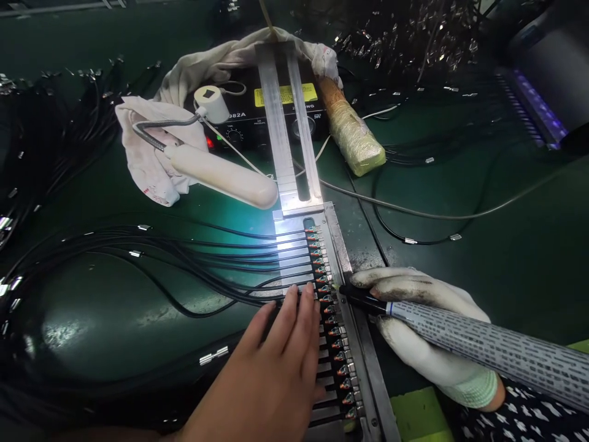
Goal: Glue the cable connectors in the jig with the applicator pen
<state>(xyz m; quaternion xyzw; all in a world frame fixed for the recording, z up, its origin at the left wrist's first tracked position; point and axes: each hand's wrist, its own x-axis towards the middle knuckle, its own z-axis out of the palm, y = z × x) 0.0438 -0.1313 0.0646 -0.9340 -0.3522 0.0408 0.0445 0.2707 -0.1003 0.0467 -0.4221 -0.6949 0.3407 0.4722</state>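
My bare left hand (280,350) lies flat, fingers stretched over black cables (257,265) in the slots of a metal fixture (340,252). A row of cable ends with small metal connectors and coloured wires (338,331) runs along the fixture, partly hidden by my hand. My right hand (427,331), in a stained white glove, is closed around a pen-shaped tool (478,344) with a black front and a grey patterned barrel. Its tip is at the connectors, just right of my left fingertips. Whether it touches one, I cannot tell.
A white lamp (225,175) on a bent neck shines over the fixture. Behind stand a black control box (248,132), a cloth (151,153) and a tape-wrapped handle (356,138). Cable bundles (92,104) lie left; a purple-lit device (543,110) is at right.
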